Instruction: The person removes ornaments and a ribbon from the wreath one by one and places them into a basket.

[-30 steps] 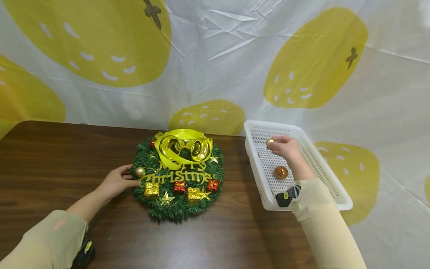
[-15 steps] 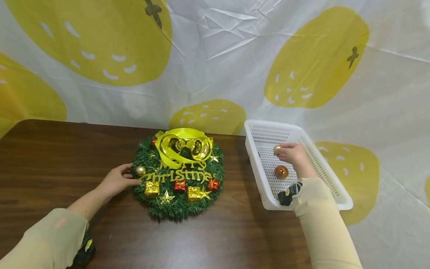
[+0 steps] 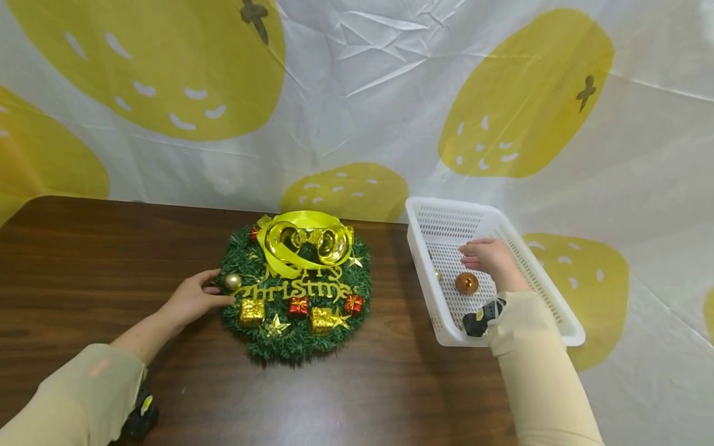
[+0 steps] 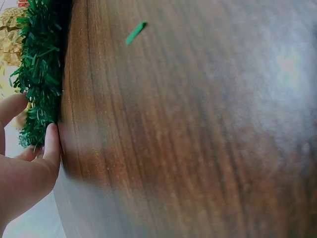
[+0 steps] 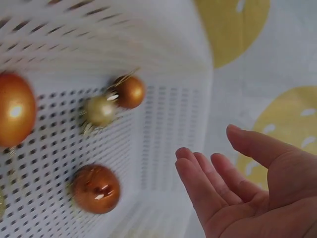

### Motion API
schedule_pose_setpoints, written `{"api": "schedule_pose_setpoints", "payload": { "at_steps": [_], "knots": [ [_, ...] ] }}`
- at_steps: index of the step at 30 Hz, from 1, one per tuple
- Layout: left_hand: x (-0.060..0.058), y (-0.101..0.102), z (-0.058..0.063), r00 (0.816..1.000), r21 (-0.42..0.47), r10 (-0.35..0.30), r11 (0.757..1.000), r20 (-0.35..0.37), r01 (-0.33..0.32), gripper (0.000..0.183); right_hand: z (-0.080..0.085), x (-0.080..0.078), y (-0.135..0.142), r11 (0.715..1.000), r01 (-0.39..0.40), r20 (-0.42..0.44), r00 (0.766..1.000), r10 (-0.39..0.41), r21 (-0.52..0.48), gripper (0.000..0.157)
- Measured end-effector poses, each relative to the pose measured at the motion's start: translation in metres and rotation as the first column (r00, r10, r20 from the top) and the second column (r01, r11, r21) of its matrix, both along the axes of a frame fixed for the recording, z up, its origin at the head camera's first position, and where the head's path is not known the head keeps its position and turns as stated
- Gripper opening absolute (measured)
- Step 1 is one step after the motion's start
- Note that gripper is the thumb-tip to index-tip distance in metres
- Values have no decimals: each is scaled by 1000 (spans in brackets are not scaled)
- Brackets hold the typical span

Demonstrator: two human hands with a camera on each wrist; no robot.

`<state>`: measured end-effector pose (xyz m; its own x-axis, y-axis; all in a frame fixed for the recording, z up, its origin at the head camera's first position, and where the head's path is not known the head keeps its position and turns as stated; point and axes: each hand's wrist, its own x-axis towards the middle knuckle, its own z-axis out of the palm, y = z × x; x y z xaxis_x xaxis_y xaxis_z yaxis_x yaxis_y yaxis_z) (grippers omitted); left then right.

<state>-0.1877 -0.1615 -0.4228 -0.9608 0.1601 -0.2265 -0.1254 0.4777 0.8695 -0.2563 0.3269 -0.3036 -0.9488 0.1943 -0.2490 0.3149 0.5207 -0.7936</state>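
Right hand (image 3: 491, 257) relaxed and empty, baubles (image 3: 467, 284) already in the basket (image 3: 428, 285), frame right; one gold bauble (image 3: 232, 282) still on the wreath (image 3: 287, 351), centre-left, the left hand (image 3: 192, 300) touching, its hold unclear

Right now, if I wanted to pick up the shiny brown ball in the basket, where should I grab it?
I'd pinch the shiny brown ball by its round sides, near the widest part, coming down from above. It sits low on the floor of the white basket, with walls around but an open top. Its smooth roundness suggests fingers on opposite sides.
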Motion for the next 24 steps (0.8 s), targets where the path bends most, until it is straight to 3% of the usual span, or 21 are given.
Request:
{"api": "schedule_pose_setpoints", "payload": {
  "at_steps": [11,18,24],
  "knots": [
    [1,0,0,1000,8,1,1000,-2,-1,85,30,-3,-65,982,-120,-161,982,97,-144,52],
    [1,-1,0,1000,2,-1,1000,-5,1,85,33,-2,-117,942,-203,-290,949,123,-267,48],
    [-1,-1,-3,1000,11,1,1000,2,-1,86,30,3,-153,913,-259,-352,925,141,-314,45]
  ]
}}
